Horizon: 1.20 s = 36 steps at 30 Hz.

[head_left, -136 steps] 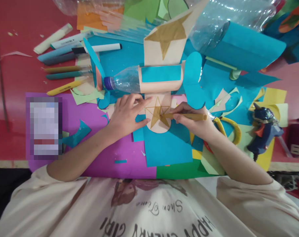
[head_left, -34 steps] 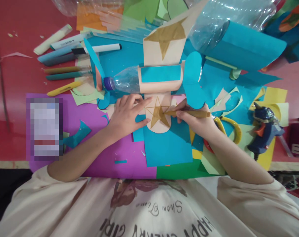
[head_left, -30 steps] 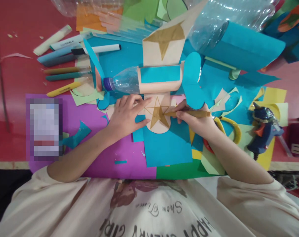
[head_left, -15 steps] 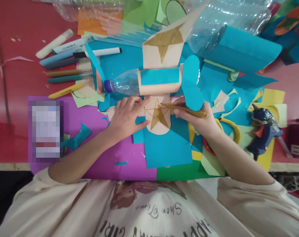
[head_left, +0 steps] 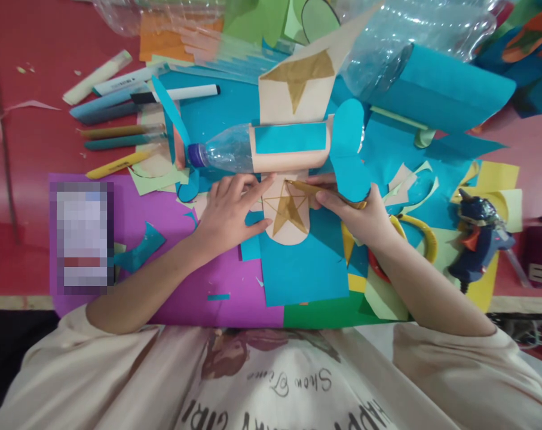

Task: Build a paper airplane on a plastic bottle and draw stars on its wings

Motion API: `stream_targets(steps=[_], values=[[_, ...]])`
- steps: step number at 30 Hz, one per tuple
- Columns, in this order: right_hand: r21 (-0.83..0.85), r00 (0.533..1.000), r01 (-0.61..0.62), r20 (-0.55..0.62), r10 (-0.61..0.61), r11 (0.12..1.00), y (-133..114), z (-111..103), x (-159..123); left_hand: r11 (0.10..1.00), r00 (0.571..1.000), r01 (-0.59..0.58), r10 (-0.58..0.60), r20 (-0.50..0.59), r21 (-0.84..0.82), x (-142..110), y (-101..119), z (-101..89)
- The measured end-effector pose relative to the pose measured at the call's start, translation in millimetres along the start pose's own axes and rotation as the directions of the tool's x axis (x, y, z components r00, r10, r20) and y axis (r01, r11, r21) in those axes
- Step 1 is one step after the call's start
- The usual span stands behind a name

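Observation:
My right hand grips a gold-brown marker, its tip at the upper point of a star drawn on a pale paper flap. The star's lower part is coloured in; the upper points show outline only. My left hand lies with fingers apart, fingertips on the flap's left edge. The flap extends from a pale wrap around a plastic bottle with a purple cap. A blue strip covers the wrap. Beyond it, a second flap rises with a gold star. Blue rounded paper sits at the bottle's base.
Several markers lie at the left, above a blurred phone. Yellow-handled scissors lie partly under my right forearm. A glue gun rests at the right. Clear plastic bottles and a blue-wrapped one stand behind.
My right hand has moved the marker tip from the star's middle up to its top point. More of the star's centre is coloured than in the earliest frame. My left hand stays in place.

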State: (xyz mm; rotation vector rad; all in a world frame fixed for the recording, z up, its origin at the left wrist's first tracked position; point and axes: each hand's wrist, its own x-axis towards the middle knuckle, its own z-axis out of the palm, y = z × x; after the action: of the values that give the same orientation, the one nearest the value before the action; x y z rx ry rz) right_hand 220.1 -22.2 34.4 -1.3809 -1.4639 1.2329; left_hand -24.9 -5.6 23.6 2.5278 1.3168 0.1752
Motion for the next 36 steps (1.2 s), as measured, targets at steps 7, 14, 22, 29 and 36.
stream_targets(steps=[7,14,22,29,36], values=[[-0.002,0.998,-0.058,-0.003,0.058,0.998,-5,2,0,1.0,1.0,0.007,-0.007,-0.003,-0.025,0,-1,1.3],[0.009,0.999,-0.021,-0.029,0.021,1.0,1,2,-1,0.999,1.0,-0.003,0.003,0.0,-0.04,1,-1,1.9],[-0.019,0.999,-0.034,0.019,0.034,0.999,-12,3,0,0.998,1.0,0.024,-0.023,0.021,-0.057,2,0,0.1],[-0.023,0.998,-0.058,-0.02,0.057,0.998,-9,3,-1,0.998,0.999,0.035,-0.034,0.025,-0.051,1,1,-1.0],[-0.009,1.0,-0.02,0.024,0.02,1.0,-9,3,-2,0.999,1.0,0.02,-0.02,0.011,-0.028,1,0,-0.6]])
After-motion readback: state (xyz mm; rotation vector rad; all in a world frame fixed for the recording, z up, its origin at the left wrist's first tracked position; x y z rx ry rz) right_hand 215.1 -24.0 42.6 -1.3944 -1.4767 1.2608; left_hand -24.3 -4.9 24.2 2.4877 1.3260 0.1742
